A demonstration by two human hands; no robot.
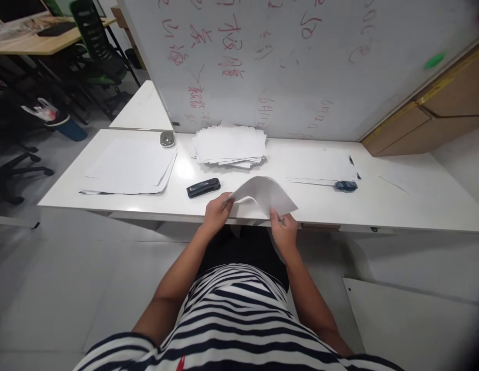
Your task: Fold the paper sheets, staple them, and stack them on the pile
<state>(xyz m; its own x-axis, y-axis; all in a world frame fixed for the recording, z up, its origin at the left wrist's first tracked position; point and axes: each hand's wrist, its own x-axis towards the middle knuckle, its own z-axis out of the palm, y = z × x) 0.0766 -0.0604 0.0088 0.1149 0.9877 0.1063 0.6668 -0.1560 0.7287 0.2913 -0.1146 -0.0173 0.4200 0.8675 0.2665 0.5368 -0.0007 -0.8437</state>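
Paper (264, 195) bows between left hand (217, 212) and right hand (284, 233), both pinching its edges; fingertips hidden.

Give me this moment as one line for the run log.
left hand: grips paper | right hand: grips paper | paper: bowed upward at near edge of table | stapler: on table, untouched

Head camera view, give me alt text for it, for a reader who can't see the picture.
A person's left hand and right hand pinch the near edges of some white paper, bowed upward at the edge of a white table. A black stapler lies just left of it, with a paper stack behind and a whiteboard with red writing beyond.
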